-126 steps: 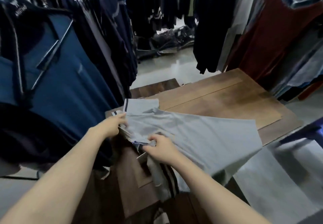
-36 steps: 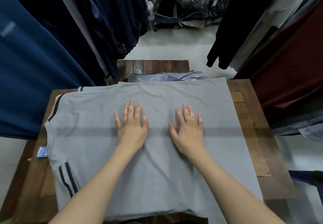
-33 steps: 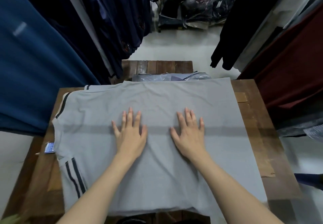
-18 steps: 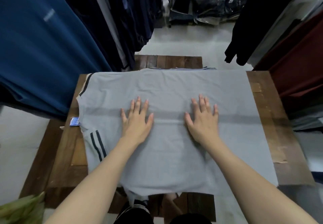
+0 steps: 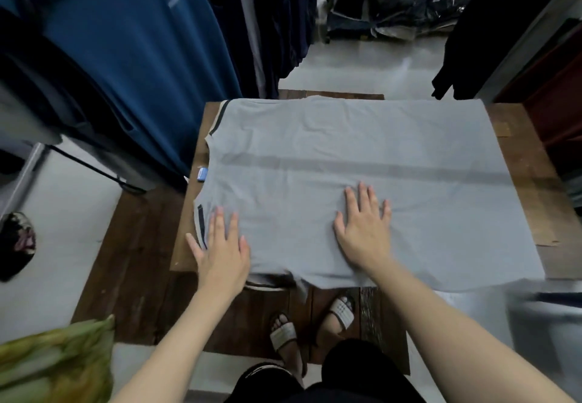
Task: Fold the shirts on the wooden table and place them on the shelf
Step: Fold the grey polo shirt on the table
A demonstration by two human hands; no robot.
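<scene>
A light grey shirt [image 5: 362, 157] with dark-striped sleeve cuffs lies spread flat over the wooden table [image 5: 532, 182]. Its collar end points left, and a small blue tag [image 5: 202, 174] sticks out there. My left hand [image 5: 222, 248] lies flat with straight fingers on the shirt's near left corner, over the striped sleeve. My right hand [image 5: 362, 226] presses flat on the fabric near the front edge, right of the middle. No shelf is in view.
Blue and dark garments [image 5: 126, 56] hang on racks close to the table's left and far sides; dark red ones [image 5: 560, 87] hang at the right. Bagged clothes [image 5: 409, 6] lie on the floor beyond. Wooden boards [image 5: 132, 261] lie under the table. My sandalled feet [image 5: 311, 324] stand at its front.
Both hands slid toward me over the shirt; the left one also moved left onto the striped sleeve corner. The view tilted down, showing my feet.
</scene>
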